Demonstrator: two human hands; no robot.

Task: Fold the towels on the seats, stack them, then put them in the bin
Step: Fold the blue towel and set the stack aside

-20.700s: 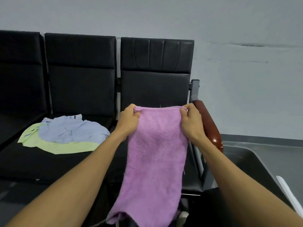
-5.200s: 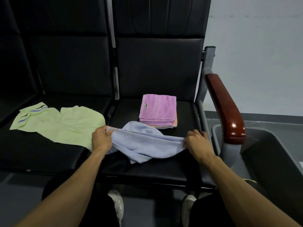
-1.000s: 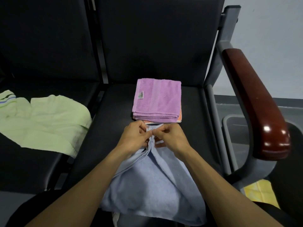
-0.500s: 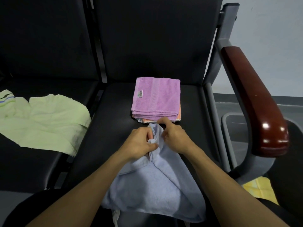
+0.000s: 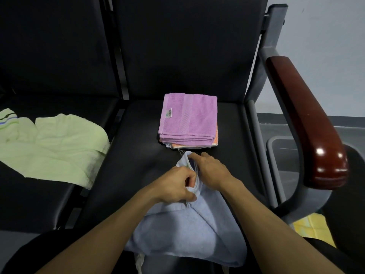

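Pinching blue towel in both hands' grip.

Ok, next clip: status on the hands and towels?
Left hand and right hand both pinching blue towel, mid-fold. Purple towel tops folded stack. Green towel unfolded, left seat. Nothing obstructing.

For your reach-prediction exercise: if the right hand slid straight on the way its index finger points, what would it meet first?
Probably the folded stack topped by the purple towel; the right hand points up-left toward its near edge, past the blue towel corner. Depth is uncertain.
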